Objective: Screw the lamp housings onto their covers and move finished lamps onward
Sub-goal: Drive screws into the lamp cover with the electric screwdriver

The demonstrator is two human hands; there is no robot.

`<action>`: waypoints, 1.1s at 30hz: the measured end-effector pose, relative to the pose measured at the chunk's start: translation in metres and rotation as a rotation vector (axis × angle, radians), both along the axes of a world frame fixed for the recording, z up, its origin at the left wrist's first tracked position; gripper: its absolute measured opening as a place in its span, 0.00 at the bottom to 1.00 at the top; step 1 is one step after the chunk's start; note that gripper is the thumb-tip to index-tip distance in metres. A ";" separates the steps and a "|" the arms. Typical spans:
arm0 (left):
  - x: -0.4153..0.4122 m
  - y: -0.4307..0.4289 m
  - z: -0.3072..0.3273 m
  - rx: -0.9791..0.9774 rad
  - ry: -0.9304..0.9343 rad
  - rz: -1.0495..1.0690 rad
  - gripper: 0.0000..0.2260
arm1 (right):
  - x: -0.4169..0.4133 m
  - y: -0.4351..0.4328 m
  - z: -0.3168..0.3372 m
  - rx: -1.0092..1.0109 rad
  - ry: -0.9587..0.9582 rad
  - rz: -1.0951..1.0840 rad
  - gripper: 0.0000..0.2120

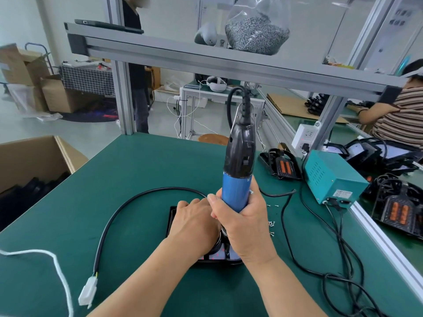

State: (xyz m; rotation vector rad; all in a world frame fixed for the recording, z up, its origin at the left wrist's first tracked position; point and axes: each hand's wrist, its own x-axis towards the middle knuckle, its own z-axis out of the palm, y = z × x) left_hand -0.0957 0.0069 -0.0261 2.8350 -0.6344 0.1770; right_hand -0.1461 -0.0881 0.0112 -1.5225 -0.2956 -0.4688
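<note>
We judge a screw is being driven: our right hand fingers clench the upright electric screwdriver over the lamp housing on the tabletop, our left hand steadies it with flat, released fingers, and next probably comes another loose screw.

One blue and black electric screwdriver, one teal metal power box, one clear bag of grey screws, two white headsets.
</note>
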 end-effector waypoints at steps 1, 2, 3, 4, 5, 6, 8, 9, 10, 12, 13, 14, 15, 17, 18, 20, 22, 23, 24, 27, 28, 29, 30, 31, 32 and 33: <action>0.000 0.000 0.000 0.006 -0.008 0.004 0.09 | 0.000 0.000 -0.001 0.004 0.008 -0.001 0.16; 0.000 -0.001 -0.001 0.014 -0.015 0.007 0.08 | 0.000 0.000 -0.002 0.007 0.014 0.002 0.15; -0.001 -0.001 -0.001 0.020 -0.023 0.009 0.08 | 0.000 0.001 -0.003 0.006 0.013 0.006 0.15; -0.001 -0.001 -0.001 0.023 -0.032 0.011 0.07 | 0.000 0.002 -0.004 0.002 0.007 0.007 0.16; -0.002 -0.001 -0.001 0.025 -0.042 0.013 0.07 | 0.000 0.002 -0.005 -0.007 0.000 0.005 0.17; -0.002 -0.001 -0.001 0.025 -0.050 0.014 0.07 | 0.000 0.003 -0.005 -0.016 -0.006 -0.001 0.18; -0.003 -0.001 -0.002 0.021 -0.064 0.013 0.07 | 0.000 0.005 -0.006 -0.029 -0.015 -0.019 0.20; -0.004 -0.001 -0.002 0.022 -0.067 0.015 0.07 | 0.000 0.005 -0.006 -0.029 -0.018 -0.028 0.20; -0.004 -0.001 -0.002 0.021 -0.064 0.021 0.07 | 0.000 0.005 -0.006 -0.027 -0.018 -0.035 0.20; -0.004 -0.001 -0.002 0.008 -0.052 0.034 0.07 | 0.000 0.005 -0.006 -0.012 -0.003 -0.043 0.19; -0.004 -0.002 -0.002 0.003 -0.051 0.036 0.08 | 0.001 0.005 -0.007 0.000 0.008 -0.047 0.19; -0.004 -0.002 -0.002 -0.002 -0.052 0.035 0.08 | 0.001 0.004 -0.007 0.013 0.022 -0.051 0.18; -0.004 -0.002 -0.003 -0.009 -0.053 0.035 0.09 | 0.001 0.004 -0.008 0.022 0.034 -0.053 0.18; -0.004 -0.002 -0.003 -0.027 -0.049 0.035 0.09 | 0.002 0.002 -0.009 0.028 0.045 -0.060 0.17; -0.004 -0.002 -0.004 -0.036 -0.043 0.034 0.09 | 0.002 0.001 -0.010 0.027 0.043 -0.063 0.16; -0.003 -0.003 -0.004 -0.051 -0.019 0.041 0.09 | 0.004 -0.001 -0.010 0.022 0.032 -0.063 0.15; -0.001 -0.002 -0.005 -0.026 -0.018 0.046 0.10 | 0.006 -0.004 -0.008 0.038 0.010 -0.071 0.14; -0.001 -0.001 -0.006 0.002 -0.021 0.042 0.09 | 0.008 -0.007 -0.006 0.065 0.001 -0.094 0.13; 0.001 -0.001 -0.006 0.027 -0.023 0.036 0.09 | 0.010 -0.012 -0.004 0.100 -0.008 -0.127 0.12; 0.005 -0.004 -0.001 0.033 0.018 0.037 0.09 | 0.017 -0.034 0.003 0.181 -0.024 -0.266 0.17; 0.008 -0.008 0.004 0.042 0.045 0.040 0.12 | 0.019 -0.041 0.006 0.200 -0.024 -0.309 0.19; 0.010 -0.012 0.009 0.061 0.063 0.041 0.15 | 0.021 -0.048 0.009 0.216 -0.027 -0.346 0.19; 0.013 -0.017 0.015 0.084 0.067 0.044 0.16 | 0.022 -0.055 0.011 0.225 -0.036 -0.378 0.18; 0.016 -0.024 0.021 0.103 0.069 0.049 0.17 | 0.024 -0.060 0.013 0.229 -0.048 -0.406 0.16; 0.020 -0.031 0.024 0.107 0.081 0.061 0.17 | 0.025 -0.065 0.014 0.235 -0.063 -0.430 0.14; 0.024 -0.038 0.027 0.102 0.108 0.076 0.18 | 0.025 -0.068 0.015 0.243 -0.076 -0.449 0.12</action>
